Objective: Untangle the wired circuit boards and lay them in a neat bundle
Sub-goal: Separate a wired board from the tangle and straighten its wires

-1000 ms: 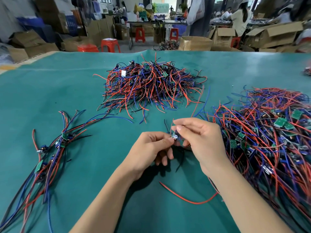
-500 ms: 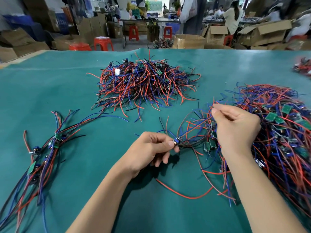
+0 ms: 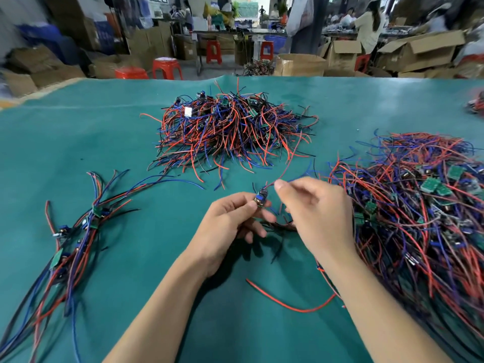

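A small wired circuit board (image 3: 260, 197) sits at the centre of the view, pinched between the thumb and forefinger of the left hand (image 3: 230, 226), whose grip is closed on it just above the green tabletop (image 3: 78, 142). At 3 o'clock from the board, the right hand (image 3: 317, 218) pinches its red wire (image 3: 284, 174), which rises toward 1 o'clock; more dark wires (image 3: 280, 227) trail beneath both hands. A loose red wire (image 3: 288, 305) curves on the tabletop at 6 o'clock, between the forearms. At 9 o'clock, well apart, a straightened bundle of boards and wires (image 3: 76, 239) lies with its leads running roughly parallel. At 12 o'clock a tangled heap of red, blue and black wires (image 3: 233, 132) rests on the tabletop. At 3 o'clock a larger tangled pile (image 3: 424, 210), dotted with green boards, lies just beside the right hand. Beyond the tabletop stand cardboard boxes (image 3: 419, 53) and red stools (image 3: 167, 68).
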A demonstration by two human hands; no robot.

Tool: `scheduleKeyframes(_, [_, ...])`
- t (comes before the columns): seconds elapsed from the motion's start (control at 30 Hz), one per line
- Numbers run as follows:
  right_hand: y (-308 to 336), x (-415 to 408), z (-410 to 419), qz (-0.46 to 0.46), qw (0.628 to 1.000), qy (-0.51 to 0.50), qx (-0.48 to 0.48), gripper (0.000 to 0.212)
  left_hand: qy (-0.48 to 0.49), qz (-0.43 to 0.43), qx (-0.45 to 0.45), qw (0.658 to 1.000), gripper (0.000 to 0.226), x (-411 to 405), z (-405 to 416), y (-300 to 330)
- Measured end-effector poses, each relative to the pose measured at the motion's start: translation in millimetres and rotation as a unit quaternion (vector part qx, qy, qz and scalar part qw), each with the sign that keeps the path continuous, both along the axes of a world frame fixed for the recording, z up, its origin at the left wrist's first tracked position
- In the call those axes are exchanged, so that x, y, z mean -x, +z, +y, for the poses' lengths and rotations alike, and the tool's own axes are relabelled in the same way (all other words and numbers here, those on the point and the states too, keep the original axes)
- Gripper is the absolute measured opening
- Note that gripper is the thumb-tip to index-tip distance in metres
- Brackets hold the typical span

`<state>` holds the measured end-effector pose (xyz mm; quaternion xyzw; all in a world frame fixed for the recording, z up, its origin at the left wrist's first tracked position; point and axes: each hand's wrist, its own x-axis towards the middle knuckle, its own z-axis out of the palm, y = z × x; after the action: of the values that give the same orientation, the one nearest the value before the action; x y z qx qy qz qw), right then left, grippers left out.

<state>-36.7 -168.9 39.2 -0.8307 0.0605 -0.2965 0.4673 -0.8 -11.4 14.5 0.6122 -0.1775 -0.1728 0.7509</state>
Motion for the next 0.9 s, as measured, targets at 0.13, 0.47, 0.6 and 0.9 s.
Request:
scheduleKeyframes(0.13, [-6,3,8,0.037,0.993,0.110,0.012,0.028,-0.009,-0.039,-0.052,0.998,0.021,3,-1,1])
scheduleKeyframes(0.47, [-1,-6,-19,-0.086,0.992,-0.020,-0.091,0.016,-0.078,-0.012,-0.065,0.995,0.024,5,2,6])
scheduleKeyframes(0.6, [16,-6,-29,-0.156,0.970,-0.102,-0.154,0.023,-0.088,-0.024,-0.080,0.993,0.025,7,0,9])
scheduleKeyframes(0.9, [102,-25,66,-0.176,0.972,0.042,-0.147,0.027,-0.018,-0.040,-0.095,0.994,0.008,10,-5,10])
